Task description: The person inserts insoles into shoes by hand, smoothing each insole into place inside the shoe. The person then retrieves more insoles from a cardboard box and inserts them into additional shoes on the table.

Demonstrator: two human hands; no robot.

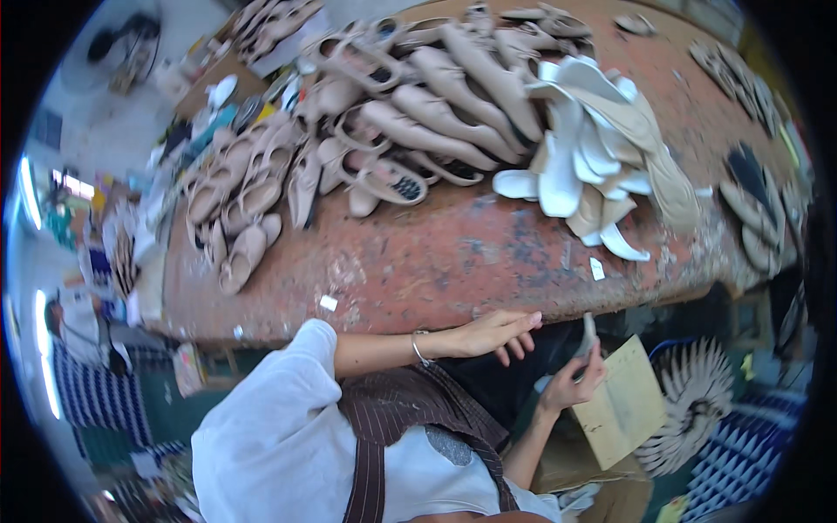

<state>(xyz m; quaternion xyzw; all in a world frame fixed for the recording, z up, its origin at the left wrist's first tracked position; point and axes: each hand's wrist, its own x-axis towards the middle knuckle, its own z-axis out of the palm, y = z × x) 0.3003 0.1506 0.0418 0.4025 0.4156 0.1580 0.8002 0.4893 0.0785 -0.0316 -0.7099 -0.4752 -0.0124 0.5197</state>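
Observation:
My left hand [501,335] reaches across in front of the table's front edge, its fingers stretched out and holding nothing. A metal bracelet [422,347] circles that wrist. To its right my right hand [577,381] is closed round a narrow greyish piece [589,331] that sticks up past the fingers; its kind cannot be made out. Beige slip-on shoes [427,126] lie heaped at the far middle of the table [418,261]. On the right of them is a loose pile of white and beige insoles [571,166].
More beige shoes [244,248] stand at the left, with dark and beige soles [751,205] at the far right. A yellowish board [621,403] leans by my right hand above a cardboard box [602,492]. A fanned coil of pale pieces [693,401] lies lower right. Another person [83,327] is far left.

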